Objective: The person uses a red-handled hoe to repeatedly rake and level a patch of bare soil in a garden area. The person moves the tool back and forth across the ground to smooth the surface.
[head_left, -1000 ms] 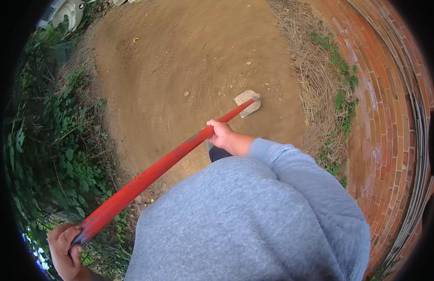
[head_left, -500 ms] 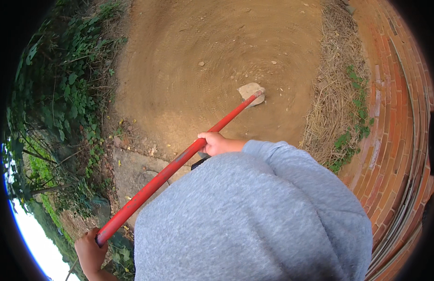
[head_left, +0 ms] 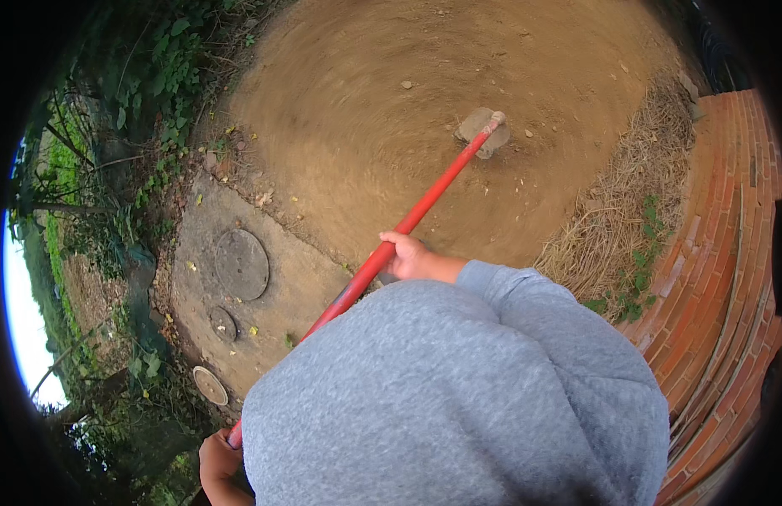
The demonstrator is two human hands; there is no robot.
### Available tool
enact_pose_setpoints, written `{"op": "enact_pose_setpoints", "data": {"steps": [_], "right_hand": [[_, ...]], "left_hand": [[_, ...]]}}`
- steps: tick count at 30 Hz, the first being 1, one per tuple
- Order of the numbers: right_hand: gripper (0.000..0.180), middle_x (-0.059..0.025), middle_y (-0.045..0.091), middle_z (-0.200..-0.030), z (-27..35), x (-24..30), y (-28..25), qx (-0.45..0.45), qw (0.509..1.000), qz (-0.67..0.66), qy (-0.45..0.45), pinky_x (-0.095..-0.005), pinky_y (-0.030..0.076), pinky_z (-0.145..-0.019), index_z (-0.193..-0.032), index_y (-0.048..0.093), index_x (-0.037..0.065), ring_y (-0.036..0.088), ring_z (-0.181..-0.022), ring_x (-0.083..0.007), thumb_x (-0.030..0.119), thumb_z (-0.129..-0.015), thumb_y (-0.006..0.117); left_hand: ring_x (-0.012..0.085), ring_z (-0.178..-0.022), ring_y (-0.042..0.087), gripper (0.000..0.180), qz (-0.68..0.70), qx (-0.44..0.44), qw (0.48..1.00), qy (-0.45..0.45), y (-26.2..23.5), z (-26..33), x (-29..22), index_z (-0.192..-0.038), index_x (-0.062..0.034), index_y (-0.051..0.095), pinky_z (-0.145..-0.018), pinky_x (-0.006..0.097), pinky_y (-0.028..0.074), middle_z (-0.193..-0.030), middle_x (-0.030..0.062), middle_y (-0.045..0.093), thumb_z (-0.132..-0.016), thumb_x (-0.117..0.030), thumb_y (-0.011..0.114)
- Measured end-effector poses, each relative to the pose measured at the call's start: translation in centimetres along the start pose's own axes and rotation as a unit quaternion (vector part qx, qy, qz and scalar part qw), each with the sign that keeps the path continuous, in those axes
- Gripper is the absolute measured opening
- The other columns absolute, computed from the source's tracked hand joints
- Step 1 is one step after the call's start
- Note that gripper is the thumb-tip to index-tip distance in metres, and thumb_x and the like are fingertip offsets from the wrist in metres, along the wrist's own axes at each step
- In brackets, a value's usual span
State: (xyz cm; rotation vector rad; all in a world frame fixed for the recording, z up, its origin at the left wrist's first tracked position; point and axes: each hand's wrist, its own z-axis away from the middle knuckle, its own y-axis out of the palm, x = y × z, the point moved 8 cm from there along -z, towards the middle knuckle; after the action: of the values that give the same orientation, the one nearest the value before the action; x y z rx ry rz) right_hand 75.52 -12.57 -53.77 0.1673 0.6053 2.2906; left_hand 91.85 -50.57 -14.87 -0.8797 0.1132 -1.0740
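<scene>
Long red-handled hoe [head_left: 424, 207] slanting over bare brown soil [head_left: 340, 110], flat grey blade [head_left: 483, 132] resting on the dirt. Right hand [head_left: 405, 257] wrapped round mid-shaft; left hand [head_left: 215, 460] gripping the butt end. Round concrete covers [head_left: 241, 264] left, brick paving [head_left: 728, 253] right.

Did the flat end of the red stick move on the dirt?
Cannot tell. The camera swung, so the whole picture shifted. The hoe blade rests on bare dirt beside the dry straw, much as before. Both hands grip the red handle.
</scene>
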Motion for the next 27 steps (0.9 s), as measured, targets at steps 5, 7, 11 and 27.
{"op": "enact_pose_setpoints", "data": {"steps": [5,7,11,27], "right_hand": [[0.013,-0.01,0.055,-0.08,-3.0,0.0,0.1,-0.008,0.999,-0.052,-0.009,-0.0479,0.055,-0.076,-0.095,0.049,0.004,0.062,-0.08,-0.029,0.01,-0.089,0.059],[0.01,-0.0103,0.055,-0.08,-4.2,-1.4,-0.3,-0.027,0.999,-0.026,-0.005,-0.0471,0.056,-0.074,-0.095,0.049,0.003,0.061,-0.08,-0.0298,0.006,-0.089,0.055],[0.011,-0.0139,0.054,-0.095,-5.3,-7.3,-1.6,-0.034,0.997,0.022,0.072,-0.0573,0.051,-0.079,-0.1,0.05,0.007,0.058,-0.087,-0.0297,0.005,-0.089,0.053],[0.013,-0.0109,0.054,-0.079,-4.1,-4.1,1.9,-0.028,0.996,0.073,-0.034,-0.048,0.055,-0.068,-0.091,0.05,0.003,0.059,-0.073,-0.0276,0.002,-0.083,0.059]], "left_hand": [[0.0381,-0.088,0.065,0.032,0.032,0.025,0.999,-0.005,2.9,1.8,-1.2,-0.091,-0.0055,0.07,-0.075,0.042,0.051,-0.086,0.0233,0.066,-0.072,-0.032,0.072],[0.0382,-0.087,0.065,0.034,0.009,0.046,0.999,-0.01,2.6,2.9,-1.0,-0.09,-0.0057,0.07,-0.074,0.043,0.051,-0.085,0.0226,0.067,-0.07,-0.033,0.073],[0.0385,-0.086,0.065,0.037,-0.051,0.047,0.997,-0.027,1.2,5.7,0.9,-0.088,-0.006,0.07,-0.074,0.044,0.052,-0.084,0.0215,0.067,-0.066,-0.035,0.076],[0.0336,-0.085,0.068,0.037,0.028,-0.011,0.999,0.014,4.4,9.0,-1.7,-0.094,0.0009,0.069,-0.075,0.039,0.05,-0.085,0.0255,0.067,-0.076,-0.031,0.072]]}}
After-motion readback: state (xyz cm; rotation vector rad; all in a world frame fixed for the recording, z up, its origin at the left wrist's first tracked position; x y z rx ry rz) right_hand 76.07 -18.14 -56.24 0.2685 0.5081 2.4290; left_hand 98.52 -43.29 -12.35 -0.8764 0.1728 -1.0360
